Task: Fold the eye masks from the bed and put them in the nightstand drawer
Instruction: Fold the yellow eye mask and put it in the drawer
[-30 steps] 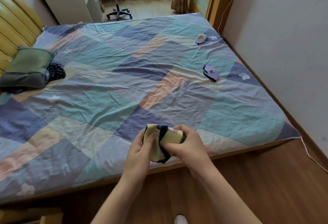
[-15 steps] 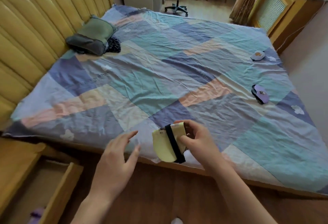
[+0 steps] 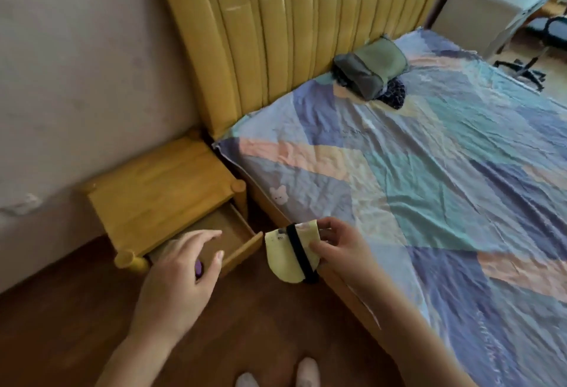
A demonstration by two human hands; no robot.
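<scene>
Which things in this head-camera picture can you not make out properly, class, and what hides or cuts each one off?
- Drawer inside, head view: left hand covers most of it.
- Purple item in the drawer: a sliver shows past that hand; identity unclear.
- Yellow eye mask front: folded, partly under right hand.
- Office chair: cut off by the right edge.

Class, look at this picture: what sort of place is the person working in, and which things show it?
Most likely a home bedroom: a bed with a padded headboard, a wooden nightstand beside it, and a desk with an office chair beyond.
</scene>
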